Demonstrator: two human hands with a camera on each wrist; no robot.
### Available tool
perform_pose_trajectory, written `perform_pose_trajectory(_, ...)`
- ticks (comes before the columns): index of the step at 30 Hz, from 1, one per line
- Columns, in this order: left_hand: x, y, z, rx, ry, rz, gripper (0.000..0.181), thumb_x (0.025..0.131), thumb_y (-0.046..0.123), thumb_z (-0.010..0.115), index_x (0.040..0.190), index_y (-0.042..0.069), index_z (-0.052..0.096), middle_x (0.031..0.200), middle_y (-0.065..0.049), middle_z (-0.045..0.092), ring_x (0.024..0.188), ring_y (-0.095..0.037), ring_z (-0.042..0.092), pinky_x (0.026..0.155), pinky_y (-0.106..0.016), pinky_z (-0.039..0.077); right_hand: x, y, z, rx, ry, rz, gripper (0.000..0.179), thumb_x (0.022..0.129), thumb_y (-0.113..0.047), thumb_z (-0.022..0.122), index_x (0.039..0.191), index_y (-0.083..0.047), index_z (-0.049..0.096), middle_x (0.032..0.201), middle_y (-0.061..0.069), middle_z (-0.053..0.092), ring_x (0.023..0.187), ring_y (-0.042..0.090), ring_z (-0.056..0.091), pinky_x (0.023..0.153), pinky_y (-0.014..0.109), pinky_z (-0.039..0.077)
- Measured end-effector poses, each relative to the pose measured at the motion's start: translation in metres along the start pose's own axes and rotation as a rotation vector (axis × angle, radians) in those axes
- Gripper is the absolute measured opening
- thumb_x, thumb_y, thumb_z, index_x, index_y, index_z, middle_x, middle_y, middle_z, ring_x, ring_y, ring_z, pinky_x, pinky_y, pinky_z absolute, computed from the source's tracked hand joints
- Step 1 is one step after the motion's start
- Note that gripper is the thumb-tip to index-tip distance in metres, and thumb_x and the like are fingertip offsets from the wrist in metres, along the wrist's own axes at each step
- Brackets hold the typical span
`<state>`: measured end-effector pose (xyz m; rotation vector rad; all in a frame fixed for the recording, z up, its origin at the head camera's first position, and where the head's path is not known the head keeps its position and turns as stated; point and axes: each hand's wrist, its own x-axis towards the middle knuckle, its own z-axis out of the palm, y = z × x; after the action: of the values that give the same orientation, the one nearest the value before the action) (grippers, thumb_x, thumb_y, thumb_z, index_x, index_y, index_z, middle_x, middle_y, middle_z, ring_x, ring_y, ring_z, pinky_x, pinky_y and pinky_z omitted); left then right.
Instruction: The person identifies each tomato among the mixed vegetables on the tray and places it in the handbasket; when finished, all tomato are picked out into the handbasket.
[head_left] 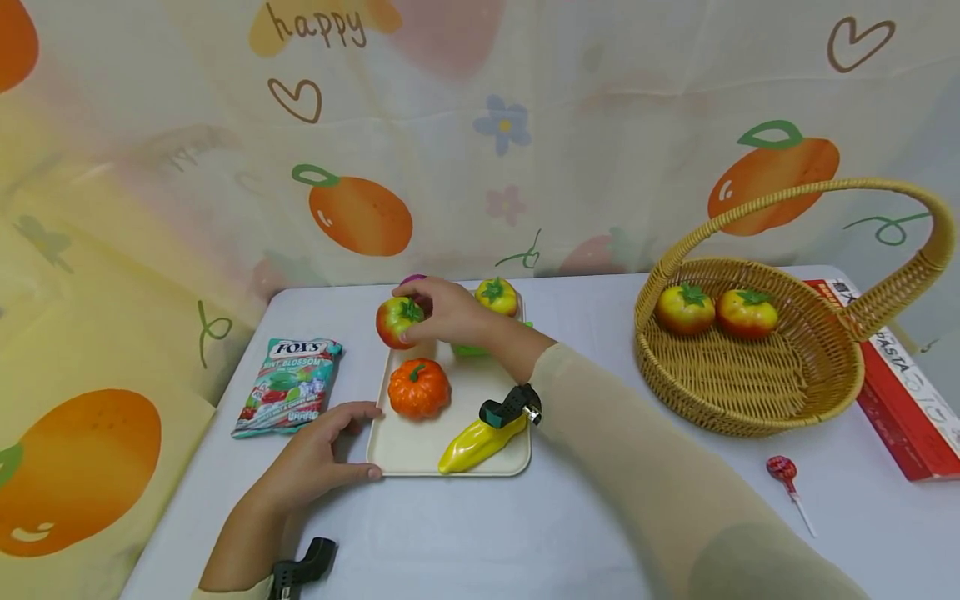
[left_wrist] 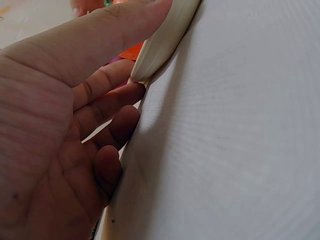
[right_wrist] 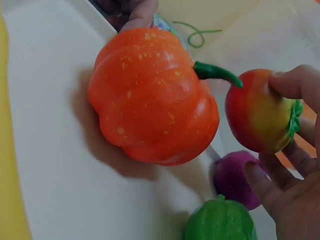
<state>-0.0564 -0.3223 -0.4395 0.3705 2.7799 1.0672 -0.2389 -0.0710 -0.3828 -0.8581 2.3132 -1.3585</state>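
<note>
My right hand (head_left: 450, 312) pinches a red-and-yellow toy tomato (head_left: 395, 322) with a green leafy top between thumb and fingers, above the back left of a cream tray (head_left: 480, 392). In the right wrist view the tomato (right_wrist: 260, 111) is beside the green stem of an orange toy pumpkin (right_wrist: 155, 97). My left hand (head_left: 318, 454) touches the tray's left edge with extended fingers, its thumb at the front left corner. The tray also bears a glossy yellow banana-like piece (head_left: 476, 448), a yellowish tomato (head_left: 497, 295), a green ribbed piece (right_wrist: 220, 220) and a purple one (right_wrist: 237, 179).
To the right stands a wicker basket (head_left: 750, 400) with a tall handle and two tomatoes (head_left: 716, 311) inside. A red-and-white pasta box (head_left: 911, 400) lies beyond it. A lollipop (head_left: 783, 471) lies before the basket. Left of the tray is a candy bag (head_left: 288, 387).
</note>
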Motion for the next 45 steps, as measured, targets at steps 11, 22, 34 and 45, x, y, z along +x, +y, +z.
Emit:
perform_pose_trajectory(11, 0.000, 0.001, -0.002, -0.014, 0.001, 0.018, 0.072, 0.076, 0.033, 0.100, 0.137, 0.022, 0.064, 0.127, 0.006, 0.066, 0.113, -0.020, 0.055, 0.099, -0.030, 0.048, -0.014, -0.013, -0.009, 0.091, -0.006, -0.076, 0.065, 0.091, -0.020, 0.084, 0.151, -0.016, 0.059, 0.144, 0.001, 0.057, 0.123, 0.019, 0.056, 0.100, 0.024, 0.051)
perform_pose_trajectory(22, -0.001, 0.001, -0.001, -0.001, 0.002, 0.020, 0.072, 0.077, 0.034, 0.099, 0.138, 0.022, 0.064, 0.125, 0.006, 0.065, 0.112, -0.020, 0.055, 0.098, -0.030, 0.049, -0.038, -0.025, -0.017, 0.125, -0.047, -0.101, 0.066, 0.090, -0.018, 0.080, 0.151, -0.015, 0.057, 0.151, 0.000, 0.051, 0.126, 0.020, 0.054, 0.100, 0.027, 0.053)
perform_pose_trajectory(34, -0.002, 0.001, -0.002, 0.013, 0.011, 0.023, 0.072, 0.076, 0.034, 0.099, 0.138, 0.022, 0.064, 0.124, 0.006, 0.066, 0.111, -0.019, 0.055, 0.097, -0.028, 0.048, -0.059, -0.031, -0.026, 0.268, 0.018, -0.138, 0.064, 0.088, -0.016, 0.084, 0.147, -0.015, 0.059, 0.141, -0.001, 0.061, 0.126, 0.018, 0.057, 0.103, 0.034, 0.054)
perform_pose_trajectory(45, -0.001, 0.001, -0.002, 0.005, 0.003, 0.004, 0.074, 0.075, 0.036, 0.099, 0.139, 0.022, 0.064, 0.127, 0.006, 0.066, 0.113, -0.020, 0.055, 0.098, -0.028, 0.048, -0.085, -0.025, -0.042, 0.218, 0.057, -0.108, 0.064, 0.086, -0.024, 0.088, 0.144, -0.016, 0.063, 0.133, -0.003, 0.065, 0.123, 0.019, 0.059, 0.101, 0.032, 0.054)
